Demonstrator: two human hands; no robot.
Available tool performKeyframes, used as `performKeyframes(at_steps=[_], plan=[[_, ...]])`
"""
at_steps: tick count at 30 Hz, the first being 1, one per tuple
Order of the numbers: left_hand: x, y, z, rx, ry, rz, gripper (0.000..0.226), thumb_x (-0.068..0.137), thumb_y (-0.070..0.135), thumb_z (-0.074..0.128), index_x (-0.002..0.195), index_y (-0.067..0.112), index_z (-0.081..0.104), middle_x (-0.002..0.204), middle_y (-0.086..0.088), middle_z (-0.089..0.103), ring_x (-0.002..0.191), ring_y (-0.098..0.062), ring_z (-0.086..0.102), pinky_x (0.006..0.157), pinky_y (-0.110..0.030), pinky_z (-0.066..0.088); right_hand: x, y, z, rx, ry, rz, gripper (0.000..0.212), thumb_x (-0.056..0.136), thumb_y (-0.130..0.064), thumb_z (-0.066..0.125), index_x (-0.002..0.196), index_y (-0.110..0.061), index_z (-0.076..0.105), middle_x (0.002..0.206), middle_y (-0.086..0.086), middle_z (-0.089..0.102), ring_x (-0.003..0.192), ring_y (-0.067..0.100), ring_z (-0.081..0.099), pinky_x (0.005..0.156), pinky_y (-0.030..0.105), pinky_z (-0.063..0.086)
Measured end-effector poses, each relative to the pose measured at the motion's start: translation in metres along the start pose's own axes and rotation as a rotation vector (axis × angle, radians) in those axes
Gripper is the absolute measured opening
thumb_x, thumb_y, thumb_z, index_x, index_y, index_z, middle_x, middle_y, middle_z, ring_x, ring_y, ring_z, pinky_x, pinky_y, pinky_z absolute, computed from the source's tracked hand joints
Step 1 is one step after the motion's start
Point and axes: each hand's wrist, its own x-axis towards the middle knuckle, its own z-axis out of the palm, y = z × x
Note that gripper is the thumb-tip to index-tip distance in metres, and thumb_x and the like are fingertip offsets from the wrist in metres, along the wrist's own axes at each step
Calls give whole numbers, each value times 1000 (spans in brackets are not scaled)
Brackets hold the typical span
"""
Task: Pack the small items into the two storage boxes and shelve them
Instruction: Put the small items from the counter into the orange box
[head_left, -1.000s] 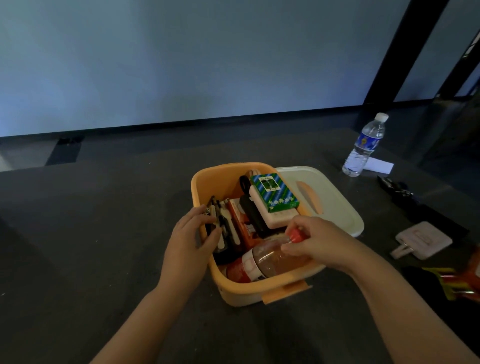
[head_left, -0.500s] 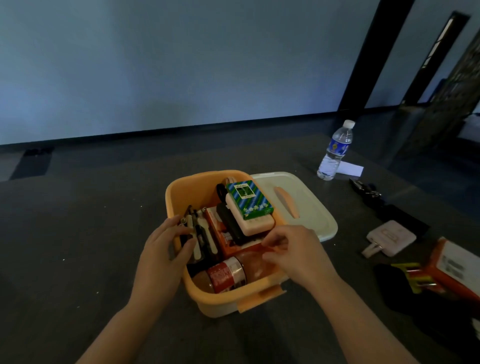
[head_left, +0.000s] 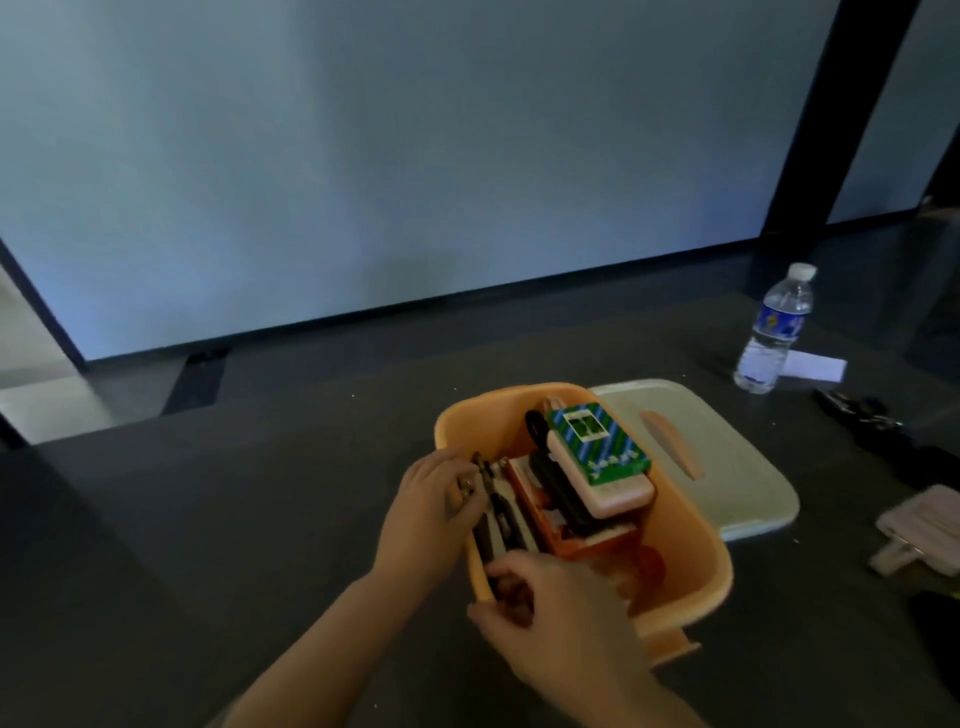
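Two hands work in my box, lower centre: left hand pinches tools; right hand curled, grasp unclear. Overfilling may topple the carton.

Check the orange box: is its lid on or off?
Off. The orange box is open on top, items showing inside, and the pale lid lies flat on the table beside it.

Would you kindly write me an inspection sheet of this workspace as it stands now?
Surface: dark table.
Job's things: orange box packed with a green card pack, cases and tools; its lid lies beside it.
Clutter: water bottle, paper slip, white holder.
Hands: left hand grips the tools at the box's left wall; right hand curled over the near rim.
Cables: nothing seen.
Surroundings: pale wall, dark pillar.
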Motion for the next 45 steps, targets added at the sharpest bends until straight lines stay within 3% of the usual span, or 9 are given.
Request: performKeyframes(at_steps=[9,15,19,24,28,32,36,40,45], plan=[[52,-19,-15,138,-192,-12,46,92,23,54,136,28,46,156,8,22,144,-9,11,117,-43,22,13,3,-3,-112,-23,-192,27,78,-55,59,90,-31,67,77,-19,58,74,-6,55,63,13,40],[20,-26,-22,203,-88,36,39,93,23,49,132,30,51,154,6,27,144,-11,13,119,-41,7,8,22,-20,-95,-134,-291,35,73,-57,58,99,-37,71,80,-21,65,80,-6,59,72,17,49],[-18,-26,-29,197,4,-10,38,92,27,44,129,30,54,152,7,34,143,-9,15,119,-38,0,10,36,-29,-66,-175,-343,36,70,-55,66,103,-43,69,87,-31,65,90,-10,56,85,8,34],[-55,-6,-25,139,149,-102,29,89,24,45,105,47,52,144,16,39,140,-2,19,119,-35,-5,5,60,-32,-97,-56,-340,51,59,-65,72,107,-50,63,110,-41,53,115,-19,40,115,21,1],[-69,5,-18,82,231,-130,34,87,14,51,103,43,59,137,24,40,131,11,17,116,-27,-9,7,69,-40,-77,-111,-264,80,56,-73,72,128,-59,41,135,-44,30,135,-14,20,113,26,3],[-64,-1,-25,58,212,-101,36,83,17,61,107,43,59,137,23,43,133,5,24,119,-38,11,4,75,-40,68,-15,-179,75,60,-78,68,127,-62,38,140,-42,26,137,-16,12,99,13,12],[-43,-23,-54,36,148,-117,39,80,20,68,108,44,55,129,25,42,130,-8,37,108,-47,36,-4,85,-26,172,374,-33,55,66,-43,80,112,-55,52,131,-38,38,125,-16,30,97,22,30],[-36,-45,-71,-133,89,-275,51,78,10,69,104,51,51,135,21,38,118,-12,48,84,-34,55,-1,94,-20,255,544,187,71,63,-7,83,115,-43,50,134,-14,44,123,8,39,101,39,33],[-34,-58,-76,-274,100,-336,57,82,0,60,121,41,51,138,8,42,84,-15,64,54,-20,53,7,97,-16,322,598,261,68,67,-6,81,122,-35,53,130,-5,53,112,5,41,98,37,35]])
